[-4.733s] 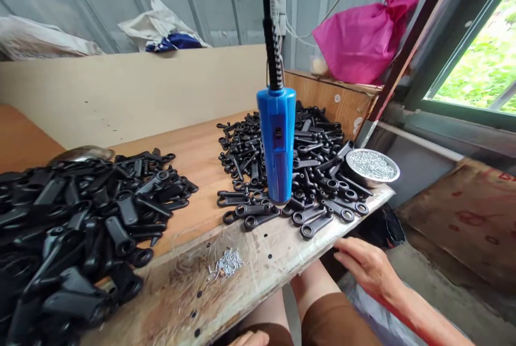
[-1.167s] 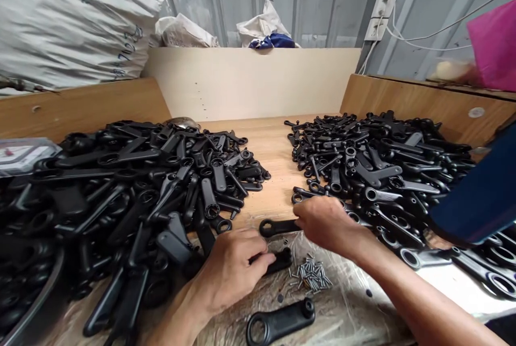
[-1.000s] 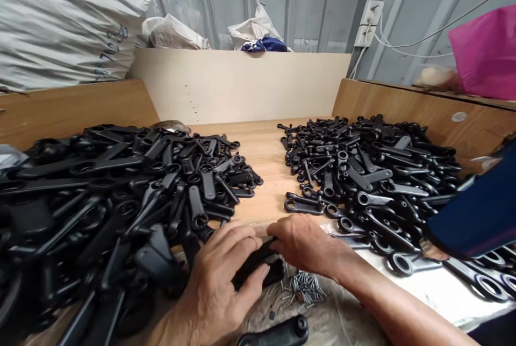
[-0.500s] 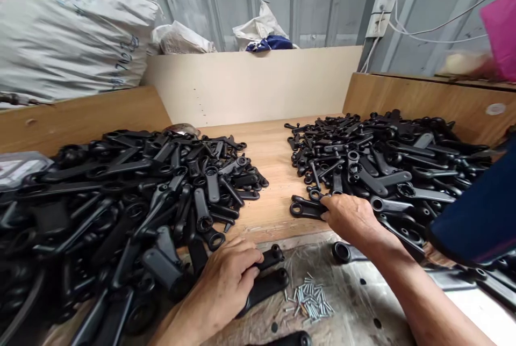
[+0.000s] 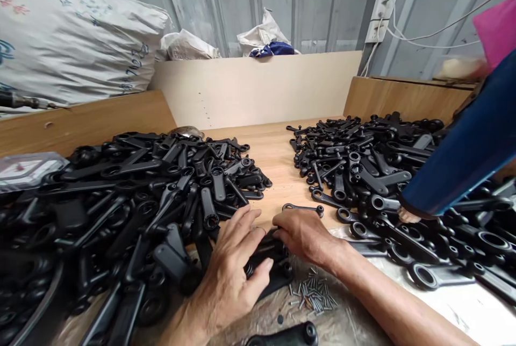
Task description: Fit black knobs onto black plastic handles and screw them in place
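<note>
My left hand (image 5: 231,271) and my right hand (image 5: 300,236) meet at the near middle of the bench, both closed on a pair of black plastic lever parts (image 5: 272,265) that lie stacked between them. A small heap of tiny silver pins (image 5: 316,297) lies just right of the parts. One more black lever (image 5: 284,335) sits at the near edge. A large pile of black levers (image 5: 129,201) fills the left, and a second pile of ring-ended black arms (image 5: 374,168) fills the right.
A blue tool body (image 5: 463,152) hangs in at the right, over the right pile. Wooden boards (image 5: 258,85) wall the wooden bench (image 5: 278,160). White sacks (image 5: 72,40), a pink bag (image 5: 494,26) and a wall socket (image 5: 381,10) stand behind.
My right hand came back from the right pile to the parts under my left hand, and both now grip them together. The blue tool swung higher on the right.
</note>
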A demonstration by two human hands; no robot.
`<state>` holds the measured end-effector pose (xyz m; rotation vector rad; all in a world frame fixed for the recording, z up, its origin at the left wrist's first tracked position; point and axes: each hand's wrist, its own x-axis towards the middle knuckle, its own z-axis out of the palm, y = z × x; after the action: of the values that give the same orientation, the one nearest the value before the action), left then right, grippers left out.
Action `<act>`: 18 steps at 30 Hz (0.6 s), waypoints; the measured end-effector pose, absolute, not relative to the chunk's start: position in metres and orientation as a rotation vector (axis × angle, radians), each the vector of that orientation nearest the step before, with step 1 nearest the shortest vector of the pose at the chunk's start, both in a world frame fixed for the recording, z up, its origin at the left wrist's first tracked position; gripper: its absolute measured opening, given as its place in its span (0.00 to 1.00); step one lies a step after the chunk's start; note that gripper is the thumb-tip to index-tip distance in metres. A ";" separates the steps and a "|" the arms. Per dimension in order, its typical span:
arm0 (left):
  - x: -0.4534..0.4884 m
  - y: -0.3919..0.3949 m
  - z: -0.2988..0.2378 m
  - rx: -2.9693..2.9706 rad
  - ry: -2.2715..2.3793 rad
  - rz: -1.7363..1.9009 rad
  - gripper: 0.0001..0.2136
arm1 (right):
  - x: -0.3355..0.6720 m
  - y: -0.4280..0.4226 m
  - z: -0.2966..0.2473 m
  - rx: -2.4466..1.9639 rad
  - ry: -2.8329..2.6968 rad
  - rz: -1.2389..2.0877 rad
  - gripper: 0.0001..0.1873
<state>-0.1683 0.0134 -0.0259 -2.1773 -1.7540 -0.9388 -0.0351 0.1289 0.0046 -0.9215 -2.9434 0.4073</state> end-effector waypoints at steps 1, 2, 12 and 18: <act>-0.167 0.013 -0.026 -2.242 -1.811 -0.847 0.20 | -0.035 0.128 0.004 -0.862 -2.957 0.444 0.07; -0.166 0.013 -0.026 -2.302 -1.873 -0.756 0.22 | -0.032 0.128 0.004 -0.822 -2.953 0.468 0.07; -0.170 0.015 -0.031 -2.362 -2.086 -0.569 0.12 | 0.012 0.129 0.013 -0.723 -3.243 0.551 0.13; -0.168 0.013 -0.030 -2.421 -2.273 -0.365 0.31 | 0.015 0.129 0.007 -0.589 -3.242 0.722 0.20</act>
<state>-0.1682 0.0129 -0.0300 -2.4211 -2.2734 -0.3648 0.0153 0.1291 0.0070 -0.5886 -3.2424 0.7222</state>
